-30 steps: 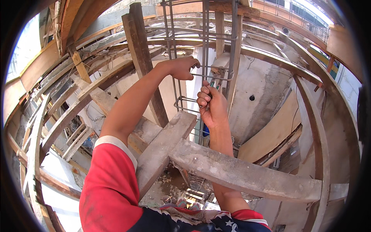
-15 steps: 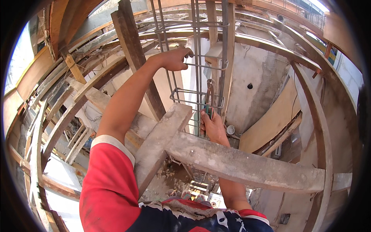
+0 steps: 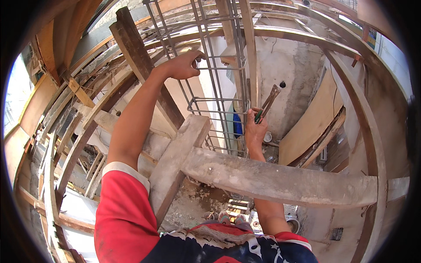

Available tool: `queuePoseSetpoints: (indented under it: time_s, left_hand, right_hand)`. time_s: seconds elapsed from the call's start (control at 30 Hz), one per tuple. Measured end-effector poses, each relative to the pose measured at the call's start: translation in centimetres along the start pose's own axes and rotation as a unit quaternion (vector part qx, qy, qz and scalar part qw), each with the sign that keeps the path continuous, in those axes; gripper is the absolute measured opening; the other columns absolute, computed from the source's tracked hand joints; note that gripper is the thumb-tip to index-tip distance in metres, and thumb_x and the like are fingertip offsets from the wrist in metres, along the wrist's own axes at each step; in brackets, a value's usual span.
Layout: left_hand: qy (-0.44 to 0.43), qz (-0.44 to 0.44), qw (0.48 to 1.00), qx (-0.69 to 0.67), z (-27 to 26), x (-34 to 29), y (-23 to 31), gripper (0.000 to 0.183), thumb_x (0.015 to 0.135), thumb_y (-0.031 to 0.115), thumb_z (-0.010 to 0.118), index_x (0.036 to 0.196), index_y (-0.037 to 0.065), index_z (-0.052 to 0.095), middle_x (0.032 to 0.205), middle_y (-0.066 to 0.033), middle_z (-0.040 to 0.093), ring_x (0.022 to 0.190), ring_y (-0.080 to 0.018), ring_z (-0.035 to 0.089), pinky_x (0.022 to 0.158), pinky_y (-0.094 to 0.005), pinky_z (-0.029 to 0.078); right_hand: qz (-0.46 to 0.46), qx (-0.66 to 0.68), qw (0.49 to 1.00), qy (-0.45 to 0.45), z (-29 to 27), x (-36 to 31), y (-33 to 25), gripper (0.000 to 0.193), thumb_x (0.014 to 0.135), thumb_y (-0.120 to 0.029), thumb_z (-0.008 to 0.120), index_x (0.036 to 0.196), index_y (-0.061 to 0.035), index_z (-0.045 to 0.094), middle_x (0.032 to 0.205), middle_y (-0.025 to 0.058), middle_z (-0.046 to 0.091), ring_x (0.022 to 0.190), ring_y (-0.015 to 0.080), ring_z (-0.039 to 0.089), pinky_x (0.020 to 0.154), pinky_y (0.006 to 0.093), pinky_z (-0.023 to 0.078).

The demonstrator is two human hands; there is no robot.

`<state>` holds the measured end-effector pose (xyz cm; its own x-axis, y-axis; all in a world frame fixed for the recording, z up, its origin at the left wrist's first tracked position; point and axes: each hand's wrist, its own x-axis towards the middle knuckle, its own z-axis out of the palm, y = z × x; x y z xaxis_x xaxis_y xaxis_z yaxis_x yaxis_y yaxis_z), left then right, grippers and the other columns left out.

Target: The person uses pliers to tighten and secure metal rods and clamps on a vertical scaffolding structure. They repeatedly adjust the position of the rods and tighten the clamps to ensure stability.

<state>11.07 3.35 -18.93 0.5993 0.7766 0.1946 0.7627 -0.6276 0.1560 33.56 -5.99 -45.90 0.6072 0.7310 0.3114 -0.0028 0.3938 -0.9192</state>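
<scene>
A tall rebar cage (image 3: pixel 213 87) of long steel bars and square stirrups rises in front of me. My left hand (image 3: pixel 183 65) is closed at its upper left side, fingers curled round a stirrup (image 3: pixel 219 69). Another stirrup (image 3: pixel 215 100) crosses the bars lower down. To the right of the cage, my right hand (image 3: pixel 255 130) grips a pair of end-cutting pincers (image 3: pixel 270 99) by green handles. Their rusty head points up and to the right, apart from the bars. The left fingertips are partly hidden behind the steel.
A thick concrete-stained beam (image 3: pixel 280 177) crosses before my body and meets a shorter timber (image 3: pixel 182 153). A dark post (image 3: pixel 140 57) leans left of the cage. Curved-looking wooden framing (image 3: pixel 359 109) stands at right. Rubble (image 3: pixel 197 204) and a white bucket (image 3: pixel 268 136) lie below.
My right hand has drawn the pincers away from the cage to the right, and their head now tilts rightward. The left hand stays at the stirrup. The view has shifted slightly.
</scene>
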Motion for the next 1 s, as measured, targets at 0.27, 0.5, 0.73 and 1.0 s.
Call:
queuePoseSetpoints:
  time_s: [0.27,0.5,0.73,1.0]
  left_hand:
    - [0.0,-0.006,1.0,0.022,-0.2,0.0,0.3,0.065,0.082,0.019,0.065,0.142,0.001,0.048,0.118,-0.018,0.06,0.103,-0.0287,0.062,0.094,-0.0385,0.049]
    - [-0.04,-0.045,0.997,0.04,-0.5,0.1,1.0,0.077,0.083,0.023,0.065,0.153,0.005,0.038,0.131,-0.0188,0.059,0.12,-0.0296,0.058,0.106,-0.0407,0.044]
    - [-0.018,-0.022,0.999,0.024,-0.1,0.2,0.4,0.075,0.081,0.022,0.065,0.15,0.004,0.042,0.133,-0.0183,0.059,0.117,-0.0273,0.061,0.103,-0.0398,0.047]
    - [-0.026,-0.027,0.998,0.047,-0.5,0.1,1.1,0.069,0.083,0.023,0.065,0.145,-0.001,0.045,0.132,-0.0192,0.059,0.114,-0.0273,0.062,0.1,-0.0385,0.049]
  right_hand:
    - [0.061,0.061,0.995,-0.04,0.6,0.3,-1.2,0.028,0.098,-0.022,0.071,0.111,0.0015,0.063,0.077,0.0017,0.06,0.059,0.0077,0.052,0.049,0.0258,0.042]
    - [0.153,0.164,0.973,-0.047,0.2,1.3,-1.9,0.025,0.096,-0.013,0.068,0.111,0.0053,0.062,0.074,0.0044,0.061,0.057,0.0105,0.056,0.048,0.0268,0.045]
    - [0.141,0.119,0.981,-0.062,0.4,2.4,-2.7,0.025,0.098,-0.013,0.066,0.113,0.0053,0.06,0.073,0.002,0.058,0.058,0.0088,0.055,0.048,0.0251,0.046]
    - [0.134,0.113,0.98,-0.095,0.5,2.3,-1.9,0.027,0.096,-0.017,0.068,0.113,0.0027,0.061,0.069,0.0006,0.057,0.055,0.009,0.053,0.048,0.0262,0.044]
